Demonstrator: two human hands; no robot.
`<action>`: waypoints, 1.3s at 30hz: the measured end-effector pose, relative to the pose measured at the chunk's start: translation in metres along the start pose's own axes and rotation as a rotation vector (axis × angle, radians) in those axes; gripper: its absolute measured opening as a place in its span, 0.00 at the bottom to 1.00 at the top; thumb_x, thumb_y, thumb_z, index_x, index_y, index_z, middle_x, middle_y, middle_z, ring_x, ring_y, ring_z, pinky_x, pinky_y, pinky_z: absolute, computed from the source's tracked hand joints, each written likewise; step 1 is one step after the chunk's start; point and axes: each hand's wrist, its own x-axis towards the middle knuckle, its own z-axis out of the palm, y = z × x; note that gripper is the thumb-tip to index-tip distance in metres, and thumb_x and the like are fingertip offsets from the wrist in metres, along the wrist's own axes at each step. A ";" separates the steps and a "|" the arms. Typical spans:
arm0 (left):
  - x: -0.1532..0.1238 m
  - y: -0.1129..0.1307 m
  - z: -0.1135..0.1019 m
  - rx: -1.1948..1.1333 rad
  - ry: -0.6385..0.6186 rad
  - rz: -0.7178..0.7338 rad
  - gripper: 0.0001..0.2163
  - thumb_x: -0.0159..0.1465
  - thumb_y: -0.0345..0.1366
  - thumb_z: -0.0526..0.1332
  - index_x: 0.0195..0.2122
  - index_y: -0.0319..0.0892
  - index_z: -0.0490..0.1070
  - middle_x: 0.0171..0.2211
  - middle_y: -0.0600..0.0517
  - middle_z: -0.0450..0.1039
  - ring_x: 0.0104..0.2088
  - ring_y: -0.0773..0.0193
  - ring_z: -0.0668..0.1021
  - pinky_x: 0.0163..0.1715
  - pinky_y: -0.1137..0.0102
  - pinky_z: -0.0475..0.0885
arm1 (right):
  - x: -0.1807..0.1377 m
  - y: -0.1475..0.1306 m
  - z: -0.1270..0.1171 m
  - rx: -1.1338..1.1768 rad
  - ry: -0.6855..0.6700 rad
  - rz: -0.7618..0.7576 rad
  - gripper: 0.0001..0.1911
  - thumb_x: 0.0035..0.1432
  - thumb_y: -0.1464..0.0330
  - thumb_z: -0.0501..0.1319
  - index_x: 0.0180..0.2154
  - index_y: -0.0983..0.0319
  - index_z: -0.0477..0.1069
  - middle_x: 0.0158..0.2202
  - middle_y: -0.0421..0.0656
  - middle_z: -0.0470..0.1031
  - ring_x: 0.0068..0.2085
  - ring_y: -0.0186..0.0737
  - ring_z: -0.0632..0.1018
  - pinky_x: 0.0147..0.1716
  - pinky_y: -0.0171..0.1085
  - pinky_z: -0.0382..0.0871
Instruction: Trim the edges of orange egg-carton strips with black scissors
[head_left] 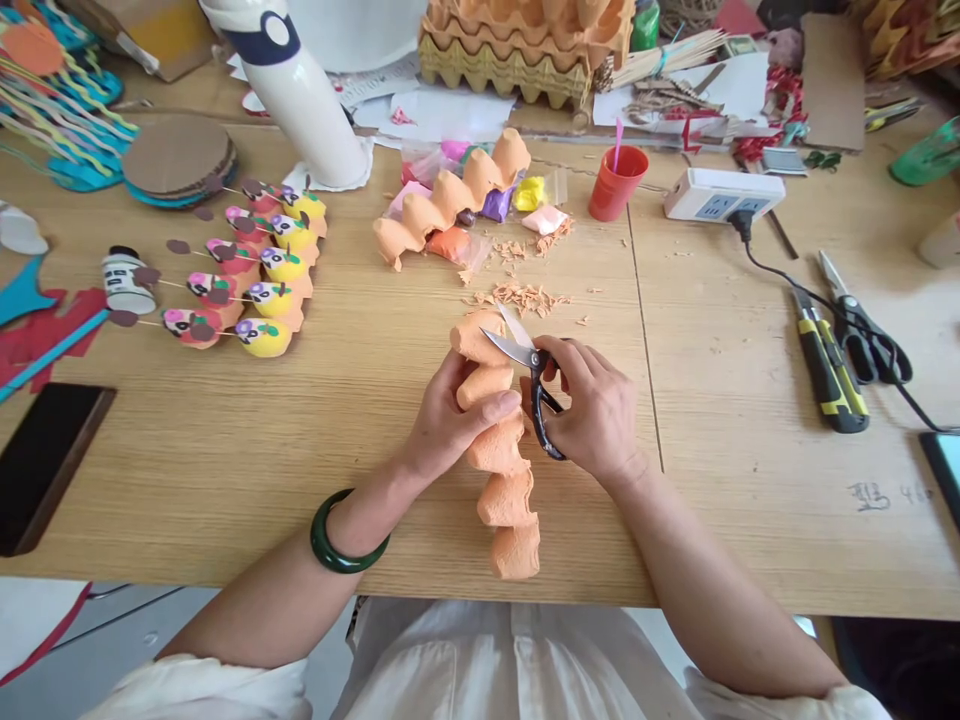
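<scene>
Two hands meet over one orange egg-carton strip (504,450), which lies lengthwise at the near middle of the desk (247,450), its far end lifted. Left hand (450,415): grip closed round the strip's upper cups, thumb across the front, wrist (green bangle (337,542)) low over the desk. Right hand (594,412): grip closed through the black handles of the scissors (526,360), blades partly open against the strip's topmost cup. Orange trimmings (525,297) lie just beyond; a second strip (450,195) and a red cup (616,185) stand farther back.
</scene>
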 end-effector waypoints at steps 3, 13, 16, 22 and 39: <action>-0.001 -0.001 0.004 0.050 0.008 0.053 0.25 0.58 0.47 0.74 0.53 0.45 0.70 0.47 0.49 0.79 0.42 0.60 0.81 0.42 0.66 0.80 | -0.001 0.000 0.000 -0.003 -0.029 -0.010 0.14 0.61 0.70 0.58 0.47 0.64 0.75 0.32 0.40 0.77 0.30 0.36 0.73 0.29 0.35 0.63; -0.005 0.006 0.012 0.167 0.033 -0.019 0.28 0.58 0.52 0.73 0.52 0.44 0.67 0.54 0.45 0.78 0.54 0.52 0.81 0.50 0.63 0.79 | -0.004 0.002 0.001 -0.081 -0.143 0.017 0.18 0.63 0.68 0.54 0.49 0.63 0.78 0.29 0.43 0.77 0.28 0.36 0.71 0.27 0.34 0.57; -0.005 0.003 0.012 0.153 0.037 -0.047 0.27 0.58 0.52 0.73 0.51 0.44 0.66 0.53 0.45 0.78 0.53 0.52 0.81 0.49 0.64 0.79 | -0.005 0.001 0.003 -0.105 -0.125 0.035 0.18 0.61 0.69 0.55 0.47 0.62 0.79 0.26 0.42 0.76 0.26 0.35 0.69 0.25 0.34 0.54; -0.003 0.003 0.009 0.101 0.026 -0.087 0.27 0.58 0.50 0.73 0.52 0.45 0.66 0.49 0.48 0.77 0.51 0.55 0.80 0.49 0.64 0.78 | -0.007 0.000 0.006 -0.006 -0.125 0.159 0.13 0.61 0.68 0.56 0.40 0.61 0.79 0.24 0.40 0.73 0.24 0.33 0.66 0.25 0.33 0.52; -0.002 0.015 0.000 0.010 -0.013 -0.100 0.23 0.55 0.51 0.74 0.50 0.53 0.75 0.40 0.51 0.75 0.38 0.57 0.76 0.38 0.63 0.76 | 0.005 -0.002 -0.006 0.784 -0.216 0.540 0.25 0.62 0.47 0.66 0.46 0.61 0.73 0.29 0.36 0.69 0.29 0.32 0.69 0.31 0.34 0.64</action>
